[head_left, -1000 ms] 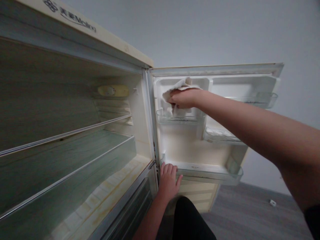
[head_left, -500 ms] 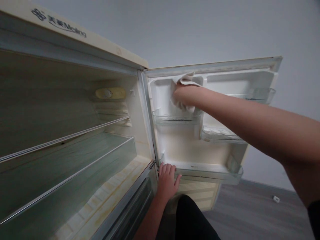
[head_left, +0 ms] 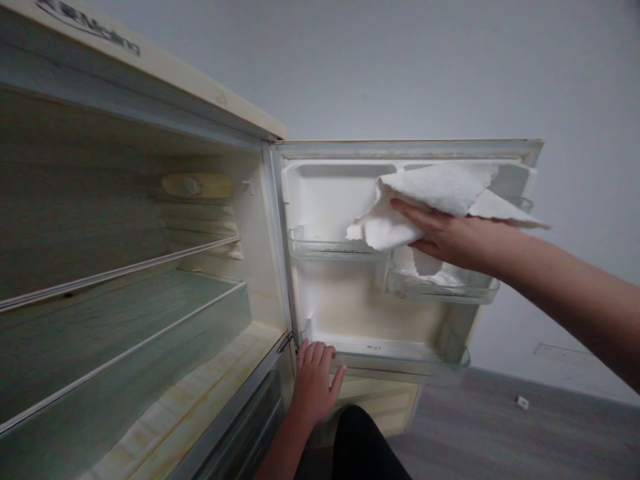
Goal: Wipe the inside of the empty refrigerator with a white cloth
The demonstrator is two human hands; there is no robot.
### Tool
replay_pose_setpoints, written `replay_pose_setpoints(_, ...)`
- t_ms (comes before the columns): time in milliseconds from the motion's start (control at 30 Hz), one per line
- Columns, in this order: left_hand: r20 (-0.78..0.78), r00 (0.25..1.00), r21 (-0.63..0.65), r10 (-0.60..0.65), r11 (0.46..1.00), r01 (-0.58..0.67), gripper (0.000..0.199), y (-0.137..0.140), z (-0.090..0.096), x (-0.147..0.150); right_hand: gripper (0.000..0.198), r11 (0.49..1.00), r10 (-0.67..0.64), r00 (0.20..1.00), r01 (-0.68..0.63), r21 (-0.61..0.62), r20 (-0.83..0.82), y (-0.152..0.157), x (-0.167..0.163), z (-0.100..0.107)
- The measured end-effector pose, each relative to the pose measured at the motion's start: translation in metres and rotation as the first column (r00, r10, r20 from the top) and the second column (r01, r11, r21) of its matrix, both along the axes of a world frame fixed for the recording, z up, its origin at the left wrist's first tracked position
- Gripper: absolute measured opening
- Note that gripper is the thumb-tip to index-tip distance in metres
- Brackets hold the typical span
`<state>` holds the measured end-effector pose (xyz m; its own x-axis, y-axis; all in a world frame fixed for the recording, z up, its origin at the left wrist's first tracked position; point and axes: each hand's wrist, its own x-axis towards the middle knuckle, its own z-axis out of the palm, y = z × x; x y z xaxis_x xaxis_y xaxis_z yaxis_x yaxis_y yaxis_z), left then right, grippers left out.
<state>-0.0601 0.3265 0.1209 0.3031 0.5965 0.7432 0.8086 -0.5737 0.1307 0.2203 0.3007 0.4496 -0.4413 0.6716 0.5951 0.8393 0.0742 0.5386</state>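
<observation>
In the head view, my right hand (head_left: 433,230) grips a white cloth (head_left: 440,187), spread out with its loose edges hanging. The cloth is in front of the upper part of the open fridge door (head_left: 345,287) and hides part of the inner liner. My left hand (head_left: 315,377) lies at the lower hinge-side corner of the door, by the clear bottom door shelf (head_left: 400,363). Its fingers are apart and hold nothing. A small clear door shelf (head_left: 340,250) is left of the cloth; another clear shelf (head_left: 440,288) sits below it.
To the left stands the open fridge (head_left: 270,233), with a glass shelf (head_left: 200,293), yellow-stained ledge and yellowish lamp cover (head_left: 197,185). My knee (head_left: 363,440) is below the door. A small white object (head_left: 523,402) lies on the grey floor (head_left: 500,433) near the wall.
My right hand has moved right, away from the upper left door pocket, and the bunched cloth has opened out. The left hand stays at the door's lower corner. The view has shifted slightly.
</observation>
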Motion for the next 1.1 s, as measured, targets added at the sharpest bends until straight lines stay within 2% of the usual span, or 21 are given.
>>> replay_pose_setpoints(100, -0.012, 1.0, 0.031, 0.004, 1.0, -0.003, 0.016, 0.002, -0.001, -0.001, 0.073, 0.999, -0.013, 0.999, 0.012, 0.04, 0.032, 0.006, 0.013, -0.002)
replay_pose_setpoints(300, -0.036, 0.999, 0.087, -0.006, 0.996, 0.009, 0.015, 0.006, -0.002, -0.001, 0.071, 0.991, -0.001, 0.998, -0.007, 0.131, 0.067, 0.012, -0.003, -0.003)
replay_pose_setpoints(400, -0.049, 0.999, 0.116, -0.004, 0.993, 0.01, 0.015, 0.007, -0.002, 0.0, 0.075, 0.991, -0.009, 0.995, -0.005, 0.137, 0.103, 0.013, 0.002, -0.008)
replay_pose_setpoints(533, -0.072, 0.997, 0.142, 0.002, 0.99, 0.009, 0.015, 0.009, -0.002, 0.0, 0.078, 0.989, -0.021, 0.991, 0.002, 0.145, 0.13, 0.009, 0.045, -0.012)
replay_pose_setpoints(700, -0.091, 0.996, 0.176, 0.007, 0.984, 0.009, 0.016, 0.012, -0.007, -0.002, 0.059, 0.957, 0.025, 0.998, -0.042, 0.288, 0.064, 0.01, 0.125, -0.019)
replay_pose_setpoints(800, -0.079, 0.997, 0.199, 0.013, 0.98, 0.003, 0.016, 0.013, -0.008, -0.001, 0.052, 0.936, 0.097, 0.993, -0.113, 0.333, 0.067, 0.015, 0.15, -0.022)
replay_pose_setpoints(933, -0.05, 0.999, 0.247, 0.017, 0.969, -0.004, 0.019, 0.014, -0.008, 0.002, 0.053, 0.919, 0.173, 0.984, -0.175, 0.355, 0.037, 0.018, 0.136, -0.022)
replay_pose_setpoints(1033, -0.044, 0.999, 0.301, 0.023, 0.954, -0.008, 0.023, 0.017, -0.011, 0.004, 0.05, 0.905, 0.206, 0.977, -0.213, 0.368, 0.058, 0.018, 0.104, -0.018)
replay_pose_setpoints(1100, -0.034, 0.999, 0.333, 0.033, 0.943, -0.02, 0.022, 0.02, -0.013, 0.006, 0.047, 0.914, 0.214, 0.974, -0.226, 0.337, 0.073, 0.017, 0.079, -0.012)
